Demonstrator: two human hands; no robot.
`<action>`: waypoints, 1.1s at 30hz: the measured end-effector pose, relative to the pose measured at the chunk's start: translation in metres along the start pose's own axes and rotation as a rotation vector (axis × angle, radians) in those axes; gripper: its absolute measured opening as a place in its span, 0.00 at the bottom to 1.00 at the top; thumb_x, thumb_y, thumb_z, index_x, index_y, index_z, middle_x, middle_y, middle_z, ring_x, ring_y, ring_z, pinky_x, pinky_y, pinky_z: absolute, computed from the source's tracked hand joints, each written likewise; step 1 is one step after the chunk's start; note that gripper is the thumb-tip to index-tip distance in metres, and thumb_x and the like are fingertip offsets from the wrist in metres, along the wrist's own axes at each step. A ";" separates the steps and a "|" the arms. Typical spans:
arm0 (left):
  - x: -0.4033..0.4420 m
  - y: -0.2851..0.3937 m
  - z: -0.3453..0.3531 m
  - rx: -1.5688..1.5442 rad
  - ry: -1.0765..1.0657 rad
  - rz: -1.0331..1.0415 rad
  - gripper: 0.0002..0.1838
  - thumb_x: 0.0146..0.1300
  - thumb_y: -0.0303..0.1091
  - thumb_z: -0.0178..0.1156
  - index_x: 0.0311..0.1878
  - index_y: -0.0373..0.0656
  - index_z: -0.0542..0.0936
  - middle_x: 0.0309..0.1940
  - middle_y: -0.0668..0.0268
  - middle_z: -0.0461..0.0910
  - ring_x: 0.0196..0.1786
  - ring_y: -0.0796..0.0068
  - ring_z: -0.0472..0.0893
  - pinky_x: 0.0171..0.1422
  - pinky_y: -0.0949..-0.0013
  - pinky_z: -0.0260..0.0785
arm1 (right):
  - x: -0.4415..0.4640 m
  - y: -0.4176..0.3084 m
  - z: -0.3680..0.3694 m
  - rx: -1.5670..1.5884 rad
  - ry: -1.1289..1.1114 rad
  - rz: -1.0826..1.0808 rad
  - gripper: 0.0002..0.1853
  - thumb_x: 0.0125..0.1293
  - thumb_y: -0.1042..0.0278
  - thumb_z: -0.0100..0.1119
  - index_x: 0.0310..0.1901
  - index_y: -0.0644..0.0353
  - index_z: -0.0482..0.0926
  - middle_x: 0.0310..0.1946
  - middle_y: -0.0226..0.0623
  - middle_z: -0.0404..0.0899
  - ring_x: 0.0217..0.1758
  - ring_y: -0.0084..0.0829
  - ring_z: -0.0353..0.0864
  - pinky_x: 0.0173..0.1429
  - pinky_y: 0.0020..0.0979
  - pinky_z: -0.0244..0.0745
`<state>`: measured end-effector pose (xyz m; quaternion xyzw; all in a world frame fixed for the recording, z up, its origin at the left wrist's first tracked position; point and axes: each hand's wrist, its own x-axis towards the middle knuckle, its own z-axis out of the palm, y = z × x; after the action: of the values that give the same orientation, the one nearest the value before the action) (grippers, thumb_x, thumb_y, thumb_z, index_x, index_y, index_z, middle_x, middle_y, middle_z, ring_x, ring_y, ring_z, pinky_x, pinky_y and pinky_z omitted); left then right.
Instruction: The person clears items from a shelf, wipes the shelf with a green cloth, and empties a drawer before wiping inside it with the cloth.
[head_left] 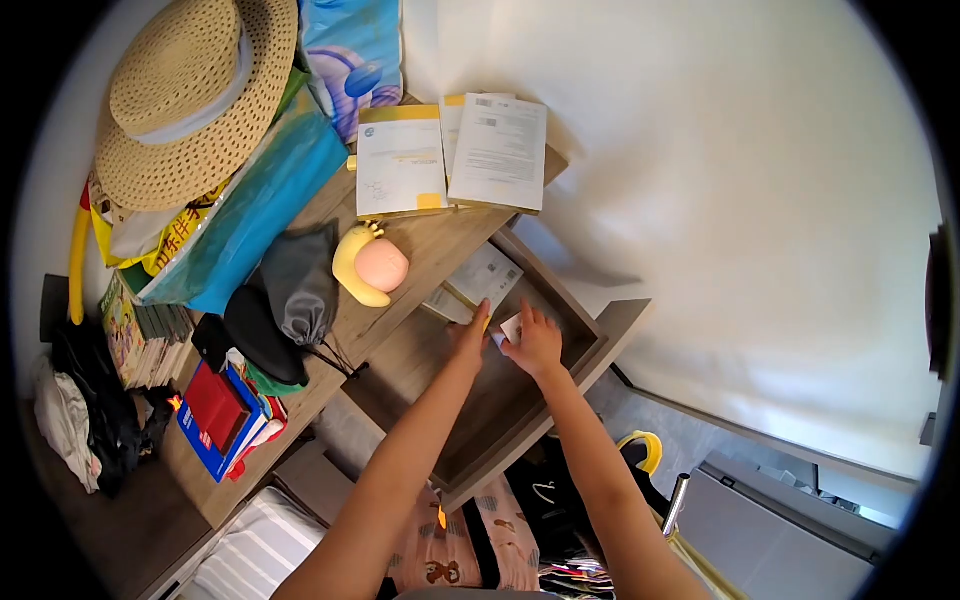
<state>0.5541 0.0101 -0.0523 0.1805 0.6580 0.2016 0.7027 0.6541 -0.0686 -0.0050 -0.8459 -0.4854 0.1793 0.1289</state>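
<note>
Both of my hands are inside an open wooden drawer [470, 425]. My right hand [537, 347] is closed, with a small white flat piece [512, 328] between its thumb and fingers. Close by on its left, my left hand [468, 335] is seen edge-on, its fingers pointing to the back of the drawer. A bit of yellow shows at its fingertips; what it belongs to is unclear. Beyond the hands, a white printed box [487, 272] lies at the drawer's back, and another pale item beside it is partly covered by my left hand.
White-and-yellow boxes [400, 165] lie on the desk [445, 238] above the drawer. A yellow snail figure [372, 266], a grey pouch [303, 285], books [215, 420] and a straw hat [185, 95] on bags crowd the left. A white wall [760, 200] rises at right.
</note>
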 end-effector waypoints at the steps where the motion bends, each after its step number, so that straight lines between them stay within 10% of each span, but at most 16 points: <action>1: 0.004 0.001 0.008 -0.075 -0.052 0.016 0.45 0.43 0.53 0.75 0.60 0.47 0.63 0.57 0.66 0.68 0.55 0.69 0.69 0.49 0.60 0.68 | 0.002 0.003 0.000 0.005 -0.007 0.019 0.46 0.39 0.57 0.66 0.64 0.60 0.63 0.48 0.46 0.75 0.50 0.48 0.75 0.54 0.38 0.71; 8: 0.025 0.001 0.028 0.055 0.072 0.039 0.47 0.40 0.50 0.77 0.54 0.31 0.61 0.45 0.52 0.73 0.43 0.65 0.77 0.41 0.63 0.73 | -0.036 0.033 0.004 0.173 -0.011 0.246 0.42 0.48 0.51 0.66 0.63 0.63 0.63 0.51 0.50 0.75 0.51 0.46 0.76 0.53 0.37 0.72; 14: -0.042 -0.010 -0.048 0.037 -0.107 0.002 0.36 0.50 0.47 0.69 0.56 0.38 0.64 0.50 0.56 0.74 0.50 0.63 0.77 0.47 0.64 0.72 | -0.075 0.030 -0.019 1.474 0.102 0.478 0.29 0.64 0.46 0.49 0.61 0.57 0.66 0.45 0.35 0.79 0.37 0.28 0.81 0.30 0.26 0.75; 19: -0.092 -0.029 -0.135 0.626 -0.223 0.641 0.32 0.54 0.51 0.65 0.51 0.38 0.66 0.43 0.56 0.76 0.42 0.64 0.78 0.44 0.63 0.70 | -0.085 0.016 -0.051 1.986 0.173 0.545 0.24 0.63 0.39 0.42 0.51 0.44 0.74 0.42 0.24 0.79 0.38 0.29 0.79 0.23 0.29 0.67; 26: -0.154 0.004 -0.218 0.047 -0.384 0.626 0.32 0.55 0.43 0.65 0.55 0.36 0.62 0.43 0.61 0.71 0.47 0.71 0.72 0.53 0.68 0.66 | -0.061 -0.047 -0.077 1.715 0.164 0.386 0.25 0.65 0.40 0.41 0.56 0.45 0.70 0.44 0.25 0.79 0.40 0.27 0.79 0.26 0.28 0.71; 33: -0.185 0.077 -0.253 -0.220 -0.039 0.797 0.26 0.63 0.39 0.57 0.58 0.36 0.61 0.48 0.60 0.72 0.46 0.73 0.74 0.50 0.70 0.69 | -0.002 -0.204 -0.102 1.322 0.156 0.291 0.26 0.66 0.52 0.54 0.61 0.58 0.68 0.34 0.26 0.77 0.29 0.18 0.72 0.26 0.22 0.65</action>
<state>0.2882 -0.0238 0.1275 0.3489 0.4977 0.5235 0.5970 0.5388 0.0258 0.1678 -0.6565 -0.1443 0.3921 0.6280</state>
